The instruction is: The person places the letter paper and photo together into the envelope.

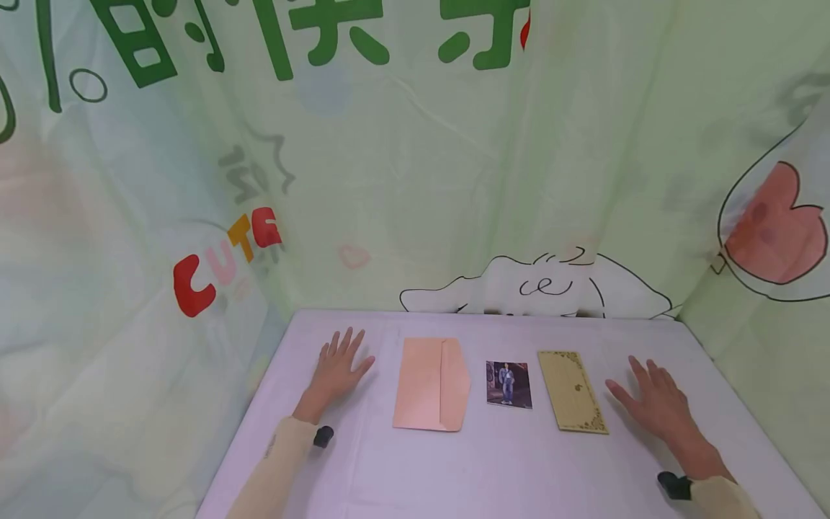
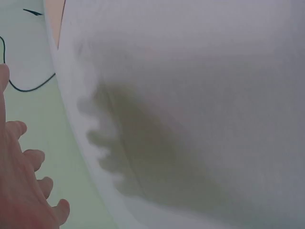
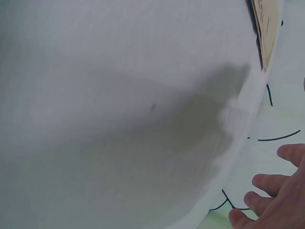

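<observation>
My left hand (image 1: 335,373) is over the left side of the table with its fingers spread, holding nothing. To its right lies a pink envelope (image 1: 418,386), its pointed flap unfolded toward the right. A small photo (image 1: 509,384) of a standing person lies in the middle. Beside the photo is a gold card (image 1: 572,391) with ornamental corners, slightly slanted. My right hand (image 1: 661,404), fingers apart and holding nothing, is to the right of that card. Shadows of both hands fall on the cloth in the wrist views, where the left hand (image 2: 24,186) and right hand (image 3: 281,191) appear at the edges.
A white cloth covers the table (image 1: 402,476). Behind it and at both sides hangs a pale green curtain (image 1: 415,180) with green lettering, a heart and cartoon outlines. Dark wrist cameras (image 1: 674,485) sit at both cuffs.
</observation>
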### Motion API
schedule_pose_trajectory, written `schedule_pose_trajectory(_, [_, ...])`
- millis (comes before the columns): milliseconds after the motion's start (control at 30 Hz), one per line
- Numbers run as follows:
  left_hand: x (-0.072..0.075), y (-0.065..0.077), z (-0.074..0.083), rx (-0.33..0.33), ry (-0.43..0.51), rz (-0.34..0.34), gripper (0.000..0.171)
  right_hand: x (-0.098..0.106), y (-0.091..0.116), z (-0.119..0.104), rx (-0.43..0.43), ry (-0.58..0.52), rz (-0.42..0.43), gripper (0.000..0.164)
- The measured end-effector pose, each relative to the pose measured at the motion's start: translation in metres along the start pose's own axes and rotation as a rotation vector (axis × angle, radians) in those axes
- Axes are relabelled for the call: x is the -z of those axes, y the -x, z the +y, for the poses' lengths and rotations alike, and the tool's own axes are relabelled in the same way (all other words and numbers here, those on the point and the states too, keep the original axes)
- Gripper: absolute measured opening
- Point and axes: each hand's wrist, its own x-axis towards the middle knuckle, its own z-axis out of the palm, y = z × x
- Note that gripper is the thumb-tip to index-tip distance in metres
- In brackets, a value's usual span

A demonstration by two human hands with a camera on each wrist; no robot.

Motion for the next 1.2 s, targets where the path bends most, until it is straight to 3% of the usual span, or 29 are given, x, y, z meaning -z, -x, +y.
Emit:
schedule_pose_trajectory(333, [-0.009,-0.008,0.027,-0.075,-0.032,-0.008,0.076,-0.013,-0.007,-0.03,0.052,-0.027,-0.02,0.091])
schedule_pose_trajectory(600, [-0.016,-0.011,0.043,-0.115,0.005,-0.016,0.075,-0.02,-0.008,-0.051,0.083,-0.056,-0.044,0.092])
schedule_pose_trajectory(833, [-0.024,-0.012,0.055,-0.135,-0.018,-0.013,0.076,-0.032,-0.012,-0.067,0.121,-0.046,-0.032,0.089])
schedule_pose_trajectory(1200, [-0.033,-0.008,0.073,-0.139,0.017,-0.061,0.076,-0.047,-0.012,-0.098,0.151,-0.082,-0.023,0.086])
